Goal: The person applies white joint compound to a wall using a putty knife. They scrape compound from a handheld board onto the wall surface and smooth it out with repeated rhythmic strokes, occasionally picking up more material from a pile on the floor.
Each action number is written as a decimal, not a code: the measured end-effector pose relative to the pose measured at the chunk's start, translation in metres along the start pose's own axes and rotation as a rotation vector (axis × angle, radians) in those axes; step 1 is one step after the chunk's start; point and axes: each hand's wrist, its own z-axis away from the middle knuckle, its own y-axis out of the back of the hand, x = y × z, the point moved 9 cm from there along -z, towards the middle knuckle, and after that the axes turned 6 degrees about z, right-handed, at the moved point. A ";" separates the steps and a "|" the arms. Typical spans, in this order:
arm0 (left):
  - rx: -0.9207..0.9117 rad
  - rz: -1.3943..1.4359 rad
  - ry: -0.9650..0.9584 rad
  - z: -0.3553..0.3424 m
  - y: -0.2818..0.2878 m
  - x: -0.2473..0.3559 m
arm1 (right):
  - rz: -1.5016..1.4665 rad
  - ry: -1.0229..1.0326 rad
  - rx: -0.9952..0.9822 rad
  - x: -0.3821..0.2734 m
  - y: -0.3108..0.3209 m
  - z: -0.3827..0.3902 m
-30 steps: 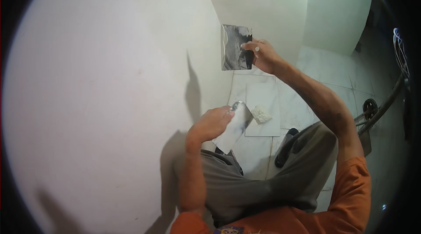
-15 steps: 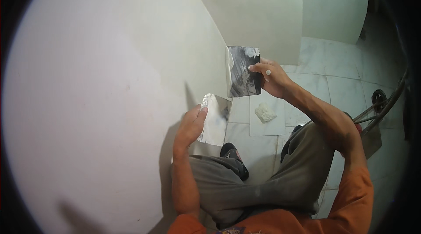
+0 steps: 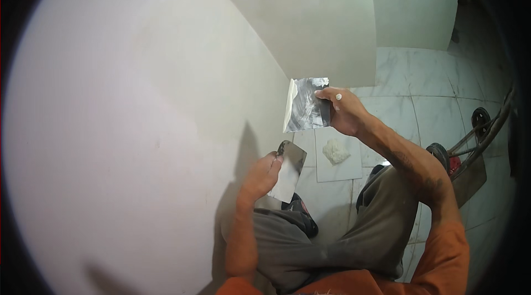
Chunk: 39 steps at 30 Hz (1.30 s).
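Observation:
My right hand (image 3: 347, 111) grips a wide metal putty knife (image 3: 310, 109), thumb on its smeared face. Thick white putty (image 3: 290, 101) lines the blade's left edge, close to the wall corner; whether it touches the wall I cannot tell. Lower and to the left, my left hand (image 3: 260, 177) pinches a second flat metal putty knife (image 3: 290, 172) by its dark-stained end. That blade tilts, its face partly bright and partly grey, above my shoe. On the floor beyond my feet, a lump of white putty (image 3: 335, 151) lies on a square tile (image 3: 338, 174).
A pale wall (image 3: 138, 129) rises close on my left and meets another wall (image 3: 326, 29) ahead. Marble-look floor tiles (image 3: 392, 73) spread to the right. A wheeled metal frame (image 3: 470, 145) stands by my right elbow. My knees (image 3: 381, 206) are bent beneath my arms.
The right putty knife has come down, nearer to me, and turned so its putty edge shows more. My left hand has lowered slightly and moved right, tilting its blade.

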 end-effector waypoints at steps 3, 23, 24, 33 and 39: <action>0.009 -0.051 -0.101 -0.003 -0.009 0.013 | -0.016 -0.028 0.045 -0.006 0.001 0.001; 0.041 0.033 -0.025 0.010 -0.062 -0.023 | 1.210 1.989 -0.031 -0.131 -0.225 -0.115; 0.046 0.034 -0.020 0.011 -0.060 -0.019 | 1.311 2.009 -0.078 -0.137 -0.239 -0.132; 0.055 0.042 0.031 -0.004 -0.023 0.029 | 1.348 1.905 -0.172 -0.178 -0.267 -0.192; 0.036 0.070 0.012 -0.011 -0.022 0.027 | 1.318 1.912 -0.278 -0.161 -0.275 -0.213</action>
